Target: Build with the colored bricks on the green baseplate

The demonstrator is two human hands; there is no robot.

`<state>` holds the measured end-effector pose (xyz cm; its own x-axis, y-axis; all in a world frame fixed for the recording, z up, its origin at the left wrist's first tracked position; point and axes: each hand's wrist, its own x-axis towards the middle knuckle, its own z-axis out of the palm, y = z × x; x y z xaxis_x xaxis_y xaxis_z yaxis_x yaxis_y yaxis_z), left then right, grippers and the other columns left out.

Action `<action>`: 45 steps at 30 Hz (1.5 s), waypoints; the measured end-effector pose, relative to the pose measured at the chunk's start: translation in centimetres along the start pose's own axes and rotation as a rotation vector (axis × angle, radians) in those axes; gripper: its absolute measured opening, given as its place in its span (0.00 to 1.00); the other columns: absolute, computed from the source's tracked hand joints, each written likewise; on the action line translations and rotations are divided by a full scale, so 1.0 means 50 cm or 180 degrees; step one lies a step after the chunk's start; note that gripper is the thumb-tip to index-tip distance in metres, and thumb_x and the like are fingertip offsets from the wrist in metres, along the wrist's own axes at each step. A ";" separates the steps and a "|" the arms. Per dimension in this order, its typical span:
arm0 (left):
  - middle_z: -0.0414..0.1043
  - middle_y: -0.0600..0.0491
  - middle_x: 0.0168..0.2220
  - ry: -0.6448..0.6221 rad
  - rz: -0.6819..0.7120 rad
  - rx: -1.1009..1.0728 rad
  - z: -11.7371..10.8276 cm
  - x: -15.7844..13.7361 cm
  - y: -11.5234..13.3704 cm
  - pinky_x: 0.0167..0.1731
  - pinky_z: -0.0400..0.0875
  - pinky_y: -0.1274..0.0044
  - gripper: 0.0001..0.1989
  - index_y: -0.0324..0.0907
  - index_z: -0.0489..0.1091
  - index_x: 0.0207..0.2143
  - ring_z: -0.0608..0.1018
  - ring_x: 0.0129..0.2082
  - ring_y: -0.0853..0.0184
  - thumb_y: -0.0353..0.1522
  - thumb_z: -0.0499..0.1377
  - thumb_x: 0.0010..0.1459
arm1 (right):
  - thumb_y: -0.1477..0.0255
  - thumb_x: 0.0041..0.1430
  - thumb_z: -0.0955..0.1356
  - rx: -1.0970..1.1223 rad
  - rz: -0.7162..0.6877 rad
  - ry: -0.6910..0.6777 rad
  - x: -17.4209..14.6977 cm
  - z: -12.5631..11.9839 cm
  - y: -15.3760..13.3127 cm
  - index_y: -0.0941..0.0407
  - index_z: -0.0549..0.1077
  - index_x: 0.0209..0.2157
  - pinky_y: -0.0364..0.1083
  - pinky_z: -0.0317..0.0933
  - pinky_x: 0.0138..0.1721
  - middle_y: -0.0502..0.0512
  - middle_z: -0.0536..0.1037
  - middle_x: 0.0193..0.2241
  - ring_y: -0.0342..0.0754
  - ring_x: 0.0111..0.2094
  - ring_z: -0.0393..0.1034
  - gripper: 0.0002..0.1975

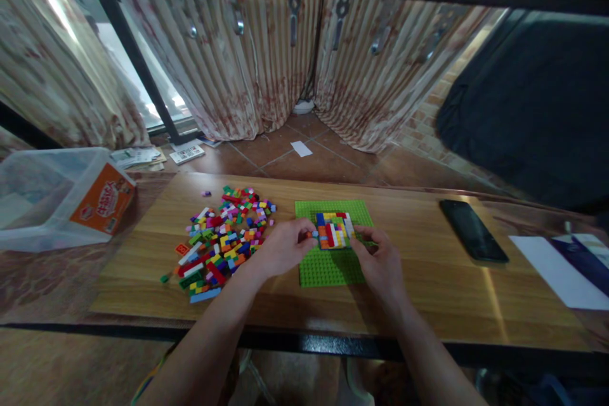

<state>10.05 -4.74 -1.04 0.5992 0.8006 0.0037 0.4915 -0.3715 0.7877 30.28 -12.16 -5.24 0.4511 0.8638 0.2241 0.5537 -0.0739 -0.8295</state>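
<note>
A green baseplate (328, 273) lies on the wooden table. On it stands a low block of toy bricks (333, 232) in blue, yellow, red, white and orange. At the block's left edge is my left hand (288, 244), thumb and fingertips closed on small bricks (311, 235), orange and light blue as far as I can see. My right hand (380, 257) is at the block's right edge, its thumb and fingers bent around the white bricks on that side. Whether the right fingertips press on the block or only rest against it is hard to make out.
A heap of loose bricks (223, 241) in many colours spreads over the table's left part. Beyond it stands a clear plastic box (52, 184) with an orange label. To the right lie a black phone (473, 230) and white paper (554, 269). Curtains (257, 70) hang behind.
</note>
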 end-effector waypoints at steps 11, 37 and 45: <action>0.69 0.56 0.25 0.0035 0.0052 0.0006 -0.002 0.002 -0.001 0.27 0.60 0.79 0.05 0.40 0.71 0.32 0.70 0.26 0.70 0.30 0.55 0.56 | 0.68 0.60 0.64 -0.0902 -0.1063 -0.0066 -0.034 0.001 0.009 0.55 0.75 0.46 0.60 0.61 0.51 0.63 0.72 0.48 0.58 0.50 0.65 0.14; 0.68 0.56 0.24 0.0030 -0.0011 0.0121 0.003 0.000 0.001 0.25 0.59 0.79 0.04 0.41 0.71 0.33 0.69 0.25 0.70 0.29 0.56 0.56 | 0.71 0.65 0.60 -0.1564 -0.1676 -0.0428 -0.012 -0.020 0.001 0.57 0.74 0.44 0.56 0.65 0.47 0.62 0.75 0.40 0.55 0.42 0.68 0.13; 0.67 0.57 0.23 -0.0025 -0.0047 0.0132 0.003 0.000 0.013 0.25 0.58 0.78 0.03 0.41 0.70 0.32 0.68 0.23 0.70 0.29 0.56 0.56 | 0.72 0.64 0.61 -0.1268 -0.1465 -0.0333 -0.017 -0.012 -0.006 0.57 0.74 0.45 0.55 0.65 0.47 0.62 0.76 0.41 0.54 0.42 0.69 0.14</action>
<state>10.45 -5.05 -0.62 0.5966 0.8025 -0.0127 0.5260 -0.3789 0.7614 30.17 -13.16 -4.86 0.0439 0.8942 0.4456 0.9032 0.1551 -0.4002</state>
